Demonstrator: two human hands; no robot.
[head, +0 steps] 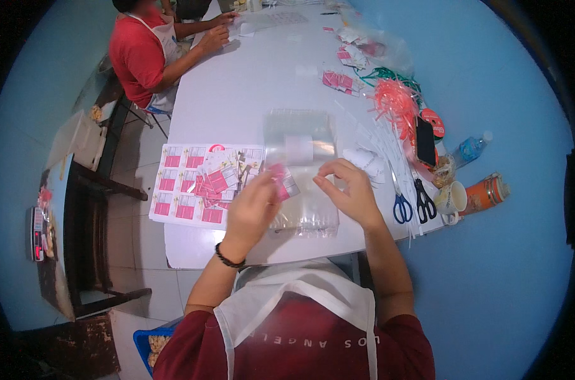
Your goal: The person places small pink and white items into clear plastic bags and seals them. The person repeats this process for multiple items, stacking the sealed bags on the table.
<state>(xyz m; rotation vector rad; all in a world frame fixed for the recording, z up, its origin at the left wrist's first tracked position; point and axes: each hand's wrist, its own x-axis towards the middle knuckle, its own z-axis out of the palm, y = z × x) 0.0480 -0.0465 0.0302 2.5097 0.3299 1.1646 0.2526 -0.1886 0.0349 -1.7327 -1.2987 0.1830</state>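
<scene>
My left hand (253, 209), slightly blurred, holds a small pink-and-white printed card (286, 184) over the left edge of a stack of clear plastic bags (311, 204). To the right, my right hand (345, 190) is raised above the bags with thumb and forefinger curved and a gap between them; nothing shows in it. A white paper band or slip (299, 149) lies across the bags. Left of them, loose cut cards (216, 183) are heaped on printed card sheets (168, 194), with the red handle (216, 148) of some tool partly under them.
Blue-handled scissors (402, 208), black-handled scissors (425, 206), paper strips (387, 142) and a mug (451, 197) line the right side. Beyond are a phone (425, 141), a water bottle (472, 148) and pink ribbon (394, 102). A co-worker (142, 57) sits at the far left.
</scene>
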